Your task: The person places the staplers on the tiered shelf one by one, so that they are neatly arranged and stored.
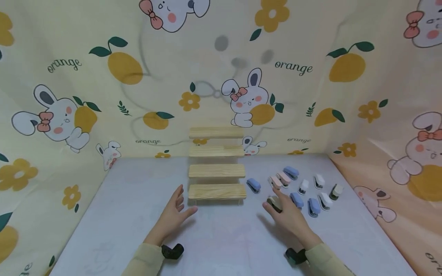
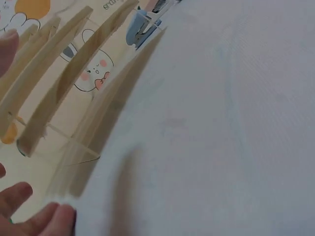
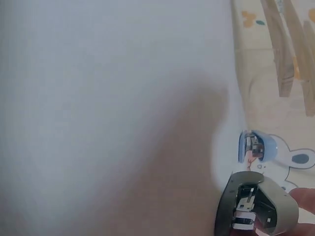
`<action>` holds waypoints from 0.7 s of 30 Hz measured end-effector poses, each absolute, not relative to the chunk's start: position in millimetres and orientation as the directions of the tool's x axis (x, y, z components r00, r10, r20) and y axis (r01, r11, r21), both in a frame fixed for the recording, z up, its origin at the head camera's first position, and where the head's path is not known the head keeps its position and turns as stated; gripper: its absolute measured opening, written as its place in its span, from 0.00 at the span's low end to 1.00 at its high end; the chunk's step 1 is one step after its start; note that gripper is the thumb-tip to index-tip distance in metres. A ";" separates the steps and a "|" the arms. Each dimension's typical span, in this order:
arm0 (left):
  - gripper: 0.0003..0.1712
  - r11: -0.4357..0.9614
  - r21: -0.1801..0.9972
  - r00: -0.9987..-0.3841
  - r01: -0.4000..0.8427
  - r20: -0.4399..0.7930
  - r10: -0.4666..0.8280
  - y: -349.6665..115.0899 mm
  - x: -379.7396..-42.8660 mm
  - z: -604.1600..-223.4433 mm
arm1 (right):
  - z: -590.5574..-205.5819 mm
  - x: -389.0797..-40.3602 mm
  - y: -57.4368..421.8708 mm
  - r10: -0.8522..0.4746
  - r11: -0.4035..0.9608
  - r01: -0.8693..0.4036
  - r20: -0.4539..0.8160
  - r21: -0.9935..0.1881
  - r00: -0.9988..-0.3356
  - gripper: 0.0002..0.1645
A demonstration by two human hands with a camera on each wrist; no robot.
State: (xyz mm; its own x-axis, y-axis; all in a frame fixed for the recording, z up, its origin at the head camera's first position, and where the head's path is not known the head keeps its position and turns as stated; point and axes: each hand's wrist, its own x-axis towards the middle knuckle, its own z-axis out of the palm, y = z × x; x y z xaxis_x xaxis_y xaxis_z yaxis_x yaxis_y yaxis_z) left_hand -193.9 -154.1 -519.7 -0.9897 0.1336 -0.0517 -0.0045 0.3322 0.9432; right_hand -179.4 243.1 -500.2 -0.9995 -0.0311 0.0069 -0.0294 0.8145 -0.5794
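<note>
My right hand [image 1: 292, 217] reaches over a small grey-green stapler [image 1: 275, 204], its thumb and forefinger spread on either side. In the right wrist view the stapler [image 3: 281, 204] shows its open front end close up, with fingertips [image 3: 304, 197] right at its far side. My left hand [image 1: 172, 217] hovers in front of the left end of a wooden stepped rack [image 1: 216, 191], fingers apart and holding nothing. A blue stapler [image 1: 253, 185] lies just right of the rack.
Several more mini staplers spread over the right side of the white table [image 1: 221, 245]: pink [image 1: 284, 178], blue [image 1: 314, 207], white [image 1: 319, 181] and a white-and-green one [image 1: 336, 191]. A cloth printed with rabbits and oranges hangs behind the table and along its sides.
</note>
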 end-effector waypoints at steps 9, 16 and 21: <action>0.54 0.167 0.982 -0.972 -0.083 -0.117 0.204 -149.6 -215.5 -530.8 | -498.7 -181.0 242.5 -0.014 0.777 0.005 -0.026 -0.629 -1.000 0.54; 0.50 0.039 0.995 -0.962 -0.090 -0.097 0.254 -151.6 -226.7 -543.9 | -503.5 -184.4 247.2 -0.043 0.676 0.049 -0.106 -0.735 -0.993 0.50; 0.45 0.016 0.997 -0.960 -0.076 -0.078 0.269 -155.8 -226.7 -553.4 | -514.3 -186.8 254.0 -0.091 0.611 0.084 -0.175 -0.788 -0.980 0.48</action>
